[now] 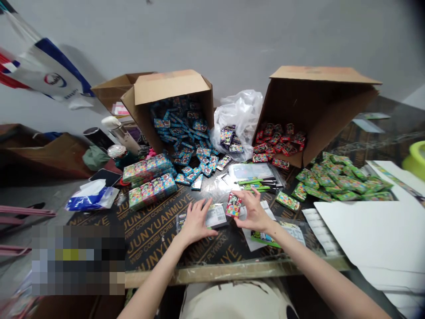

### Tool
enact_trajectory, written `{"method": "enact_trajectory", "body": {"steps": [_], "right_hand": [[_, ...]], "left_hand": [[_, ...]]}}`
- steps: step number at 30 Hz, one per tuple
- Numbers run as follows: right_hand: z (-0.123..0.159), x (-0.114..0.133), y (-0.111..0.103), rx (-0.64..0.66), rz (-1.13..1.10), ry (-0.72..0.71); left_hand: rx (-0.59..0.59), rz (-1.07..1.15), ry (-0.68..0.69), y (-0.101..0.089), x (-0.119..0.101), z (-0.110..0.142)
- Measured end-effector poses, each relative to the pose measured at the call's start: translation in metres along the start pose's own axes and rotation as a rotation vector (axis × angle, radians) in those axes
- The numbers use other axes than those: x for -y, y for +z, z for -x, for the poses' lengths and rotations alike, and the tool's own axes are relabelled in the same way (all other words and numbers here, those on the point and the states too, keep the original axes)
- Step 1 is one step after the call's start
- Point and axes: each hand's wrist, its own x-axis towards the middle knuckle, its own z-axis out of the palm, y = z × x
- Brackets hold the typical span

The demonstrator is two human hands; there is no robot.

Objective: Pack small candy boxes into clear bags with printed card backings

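My right hand pinches a small red printed packet upright just above the dark board. My left hand lies with fingers spread on a clear plastic bag with a white label, right beside that packet. More clear bags and green strips lie just beyond my hands.
A tipped cardboard box spills blue packets; a second box holds red ones. A clear sack sits between them. Green packets pile at right, wrapped bundles at left. White sheets cover the right; bottles and tissues lie at left.
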Motion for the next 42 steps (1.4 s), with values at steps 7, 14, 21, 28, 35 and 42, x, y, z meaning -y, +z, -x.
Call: {"method": "enact_trajectory", "body": {"steps": [7, 14, 21, 28, 35, 42], "right_hand": [[0.000, 0.002, 0.004, 0.085, 0.022, 0.006], [-0.013, 0.041, -0.002, 0.191, -0.011, -0.120], [-0.002, 0.025, -0.004, 0.118, -0.242, -0.137], [0.006, -0.012, 0.006, 0.013, -0.002, 0.074], [0.015, -0.019, 0.023, 0.156, -0.010, 0.044], [0.016, -0.007, 0.019, 0.078, -0.133, 0.089]], "left_hand": [[-0.044, -0.082, 0.050, 0.004, 0.000, 0.006], [-0.020, 0.837, -0.263, 0.022, -0.058, -0.006], [0.319, 1.254, -0.385, 0.010, -0.054, 0.000], [-0.017, -0.005, 0.012, 0.002, -0.002, 0.006], [0.035, -0.237, 0.112, 0.002, 0.022, 0.014], [0.007, -0.163, 0.169, -0.008, 0.010, 0.013]]}}
